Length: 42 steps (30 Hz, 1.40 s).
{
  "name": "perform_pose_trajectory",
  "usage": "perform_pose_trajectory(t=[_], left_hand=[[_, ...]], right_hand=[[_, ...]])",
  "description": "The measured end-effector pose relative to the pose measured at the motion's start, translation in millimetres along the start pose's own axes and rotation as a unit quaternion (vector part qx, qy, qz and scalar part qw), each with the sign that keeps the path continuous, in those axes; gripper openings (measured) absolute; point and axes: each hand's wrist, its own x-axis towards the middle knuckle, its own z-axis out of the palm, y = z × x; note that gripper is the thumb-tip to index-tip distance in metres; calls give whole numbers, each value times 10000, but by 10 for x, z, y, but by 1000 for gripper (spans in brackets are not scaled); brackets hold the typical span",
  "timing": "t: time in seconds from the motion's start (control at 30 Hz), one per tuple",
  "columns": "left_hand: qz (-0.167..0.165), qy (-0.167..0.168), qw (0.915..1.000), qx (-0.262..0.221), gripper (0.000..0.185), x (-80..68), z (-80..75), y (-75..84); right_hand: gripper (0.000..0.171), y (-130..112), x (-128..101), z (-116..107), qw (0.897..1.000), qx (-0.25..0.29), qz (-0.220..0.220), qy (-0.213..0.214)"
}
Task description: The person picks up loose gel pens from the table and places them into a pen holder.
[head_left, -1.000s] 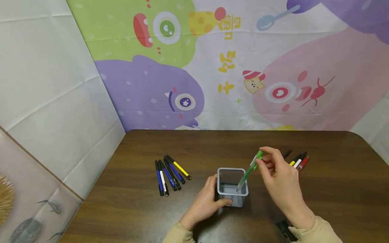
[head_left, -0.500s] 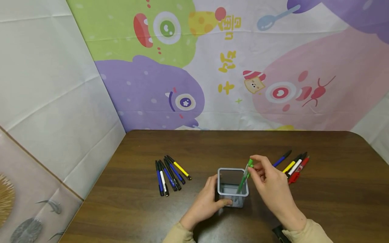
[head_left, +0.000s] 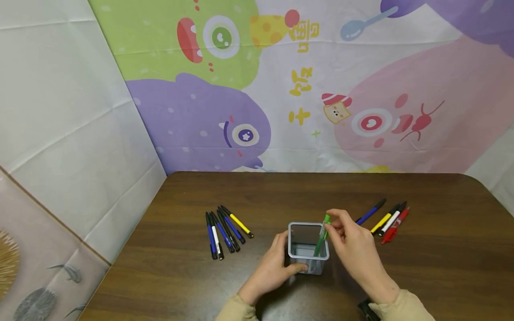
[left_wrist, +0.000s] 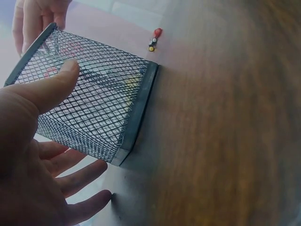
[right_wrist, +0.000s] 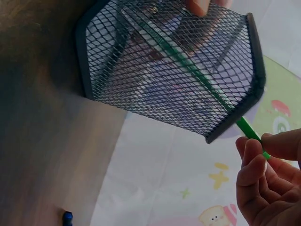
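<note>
A square mesh pen holder (head_left: pixel 317 266) stands on the table between the hands. My left hand (head_left: pixel 271 266) holds it from the left, its thumb across the mesh wall (left_wrist: pixel 94 94) and the other fingers around the far side. At the holder's right, my right hand (head_left: pixel 359 252) pinches the top of a green pen (head_left: pixel 320 244) between thumb and fingertips. The pen slants down inside the holder, its lower length visible through the mesh in the right wrist view, while its top end (right_wrist: pixel 247 127) sticks out past the rim.
Several black-capped pens in blue, white, black and yellow (head_left: pixel 238 223) lie fanned out left of the holder. Right of it lie a blue pen (head_left: pixel 368 214), a yellow pen, a white pen and a red pen (head_left: pixel 395 226). A printed cloth (head_left: pixel 297 89) hangs behind the table.
My right hand has moved left and down, lowering the green pen deeper into the holder and standing it steeper. The pens on the right have come into fuller view. My left hand stays put.
</note>
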Motion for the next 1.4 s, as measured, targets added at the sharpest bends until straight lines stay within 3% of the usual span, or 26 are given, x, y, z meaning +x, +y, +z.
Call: perform_pose_trajectory(t=[0.53,0.9,1.4], left_hand=[[-96,45,9999,-18,81,3,11,-5],[65,116,9999,29,81,9,20,-26],[65,100,9999,-66,82,23,28,-40]], right_hand=[[33,5,-55,145,9995,-97,242,-196],[43,67,-82,206,9977,-139,511,-435],[45,122,-129,204,9981,-48,527,-330]])
